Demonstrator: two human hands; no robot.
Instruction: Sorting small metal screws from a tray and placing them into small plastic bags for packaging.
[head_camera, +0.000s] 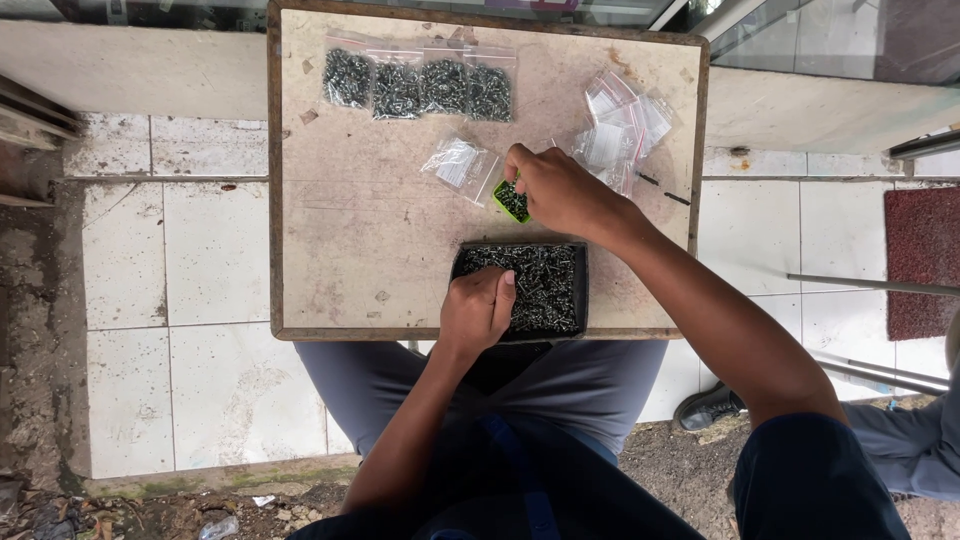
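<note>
A black tray (581, 290) full of small dark screws sits at the near edge of a small wooden table (350, 240). My left hand (477, 310) rests on the tray's left side, fingers curled into the screws. My right hand (560, 190) holds a small green cup (511, 201) filled with screws, just above the tray's far edge. An empty clear plastic bag (460, 165) lies left of the cup.
Several filled bags of screws (418, 88) line the table's far left. A heap of empty clear bags (622, 128) lies at the far right. White floor tiles surround the table. Another person's leg and shoe (710, 408) are at the right.
</note>
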